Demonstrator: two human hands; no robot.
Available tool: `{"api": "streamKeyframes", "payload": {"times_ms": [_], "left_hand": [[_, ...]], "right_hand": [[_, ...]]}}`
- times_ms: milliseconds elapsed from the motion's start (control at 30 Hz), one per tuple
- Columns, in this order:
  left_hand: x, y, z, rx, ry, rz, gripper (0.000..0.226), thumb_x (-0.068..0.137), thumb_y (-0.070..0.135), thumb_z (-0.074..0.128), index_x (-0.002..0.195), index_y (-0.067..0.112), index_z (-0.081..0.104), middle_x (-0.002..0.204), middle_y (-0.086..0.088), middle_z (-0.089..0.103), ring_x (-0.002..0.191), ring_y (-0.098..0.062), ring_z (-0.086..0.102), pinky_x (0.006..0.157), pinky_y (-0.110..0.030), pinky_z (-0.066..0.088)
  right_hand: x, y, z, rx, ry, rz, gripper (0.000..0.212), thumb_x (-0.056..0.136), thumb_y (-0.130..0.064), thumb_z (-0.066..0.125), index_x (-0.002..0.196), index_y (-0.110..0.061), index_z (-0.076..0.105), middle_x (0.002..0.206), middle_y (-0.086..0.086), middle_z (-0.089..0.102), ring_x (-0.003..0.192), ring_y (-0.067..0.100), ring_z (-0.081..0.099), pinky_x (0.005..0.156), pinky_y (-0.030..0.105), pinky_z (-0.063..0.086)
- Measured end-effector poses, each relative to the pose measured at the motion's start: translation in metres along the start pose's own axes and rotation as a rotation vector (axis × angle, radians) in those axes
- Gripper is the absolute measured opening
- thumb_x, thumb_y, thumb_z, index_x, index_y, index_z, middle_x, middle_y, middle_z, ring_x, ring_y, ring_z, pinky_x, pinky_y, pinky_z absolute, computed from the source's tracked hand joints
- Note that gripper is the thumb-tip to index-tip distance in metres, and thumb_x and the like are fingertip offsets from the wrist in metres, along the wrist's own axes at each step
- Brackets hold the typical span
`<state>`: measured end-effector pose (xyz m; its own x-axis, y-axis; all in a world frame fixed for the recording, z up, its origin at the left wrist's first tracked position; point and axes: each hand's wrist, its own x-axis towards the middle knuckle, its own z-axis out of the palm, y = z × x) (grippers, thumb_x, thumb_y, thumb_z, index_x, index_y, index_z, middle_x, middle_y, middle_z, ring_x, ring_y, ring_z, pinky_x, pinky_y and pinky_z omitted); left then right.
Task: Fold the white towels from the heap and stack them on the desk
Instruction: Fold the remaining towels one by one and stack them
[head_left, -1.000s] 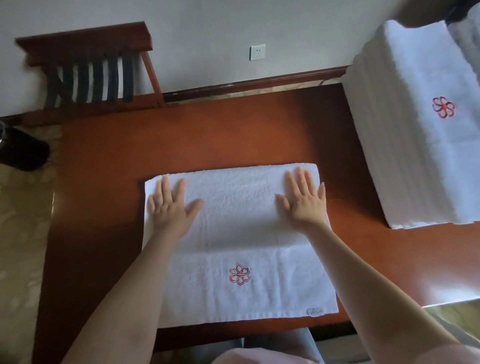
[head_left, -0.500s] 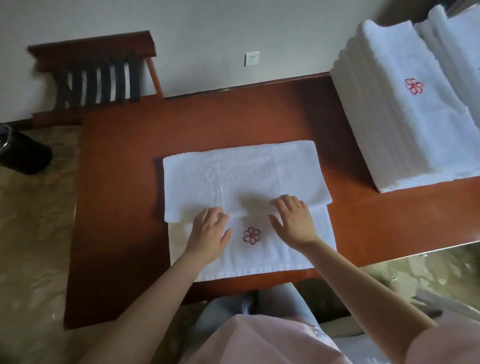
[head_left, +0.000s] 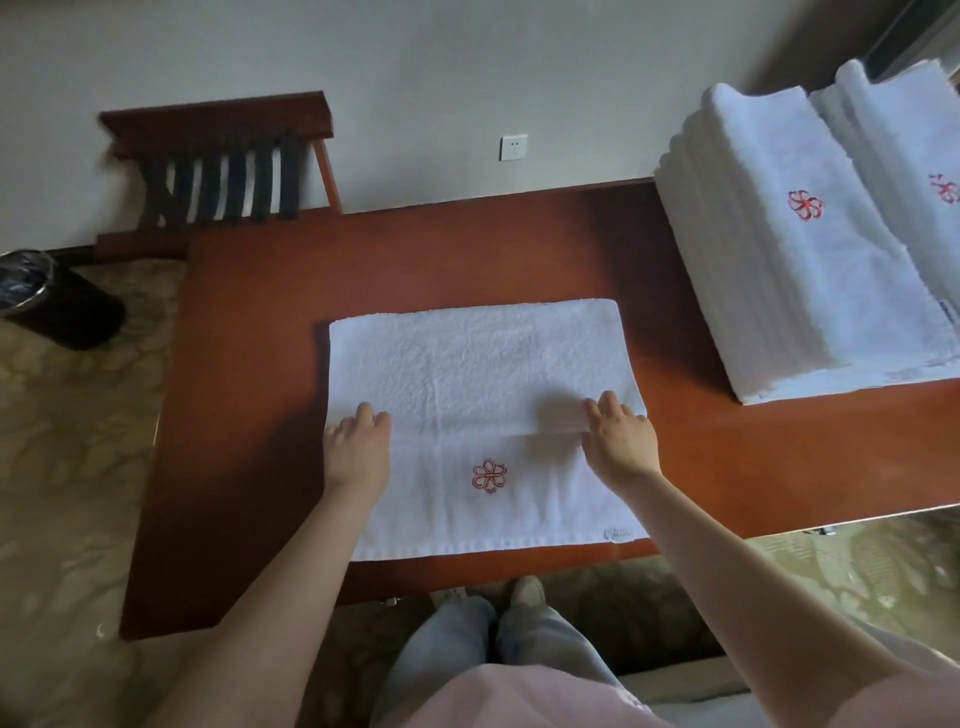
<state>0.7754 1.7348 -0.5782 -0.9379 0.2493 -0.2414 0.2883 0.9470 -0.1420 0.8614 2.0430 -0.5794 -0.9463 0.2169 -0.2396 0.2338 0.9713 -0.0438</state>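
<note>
Towel (head_left: 483, 364) lies half-folded on the desk (head_left: 249, 364). My left hand (head_left: 358, 449) and right hand (head_left: 621, 441) rest bent fingers on its flap edge; whether they pinch it I cannot tell.

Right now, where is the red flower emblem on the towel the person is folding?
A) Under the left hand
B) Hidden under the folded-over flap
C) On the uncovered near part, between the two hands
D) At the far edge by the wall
C: the red emblem shows on the near, uncovered layer of the towel, just below the flap's edge, where the left hand and right hand rest.
</note>
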Motion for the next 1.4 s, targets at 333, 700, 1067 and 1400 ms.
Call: {"api": "streamKeyframes", "payload": {"times_ms": [333, 700, 1067, 1400], "left_hand": [[0.072, -0.009, -0.079, -0.378, 0.151, -0.227, 0.021, 0.092, -0.001, 0.046, 0.11, 0.004, 0.055, 0.109, -0.016, 0.06, 0.094, -0.038, 0.062, 0.075, -0.038, 0.048], [0.172, -0.032, -0.161, -0.426, 0.337, -0.194, 0.02, 0.097, 0.003, 0.042, 0.112, 0.002, 0.055, 0.111, -0.017, 0.059, 0.103, -0.034, 0.052, 0.071, -0.037, 0.049], [0.131, -0.034, -0.115, -0.485, 0.347, -0.092, 0.008, 0.089, 0.004, 0.048, 0.092, 0.002, 0.056, 0.091, -0.014, 0.055, 0.077, -0.032, 0.056, 0.059, -0.034, 0.043], [0.07, -0.036, -0.052, -0.3, 0.2, 0.03, 0.007, 0.082, 0.002, 0.061, 0.088, 0.0, 0.065, 0.082, -0.015, 0.063, 0.063, -0.035, 0.059, 0.05, -0.031, 0.042]], "right_hand": [[0.068, -0.008, -0.08, 0.171, 0.264, 0.07, 0.014, 0.095, -0.007, 0.041, 0.105, -0.006, 0.052, 0.099, 0.011, 0.061, 0.061, 0.031, 0.047, 0.056, 0.029, 0.03], [0.177, -0.013, -0.174, 0.369, 0.401, 0.102, 0.015, 0.095, -0.005, 0.038, 0.1, -0.005, 0.052, 0.097, 0.012, 0.06, 0.079, 0.024, 0.04, 0.056, 0.037, 0.042], [0.127, -0.007, -0.124, 0.369, 0.408, 0.109, 0.004, 0.085, -0.009, 0.05, 0.088, -0.012, 0.052, 0.076, -0.003, 0.054, 0.053, 0.023, 0.045, 0.046, 0.024, 0.031], [0.061, -0.003, -0.056, 0.267, 0.257, 0.048, 0.007, 0.083, -0.011, 0.059, 0.09, -0.01, 0.057, 0.088, 0.0, 0.064, 0.059, 0.027, 0.055, 0.046, 0.024, 0.032]]}}
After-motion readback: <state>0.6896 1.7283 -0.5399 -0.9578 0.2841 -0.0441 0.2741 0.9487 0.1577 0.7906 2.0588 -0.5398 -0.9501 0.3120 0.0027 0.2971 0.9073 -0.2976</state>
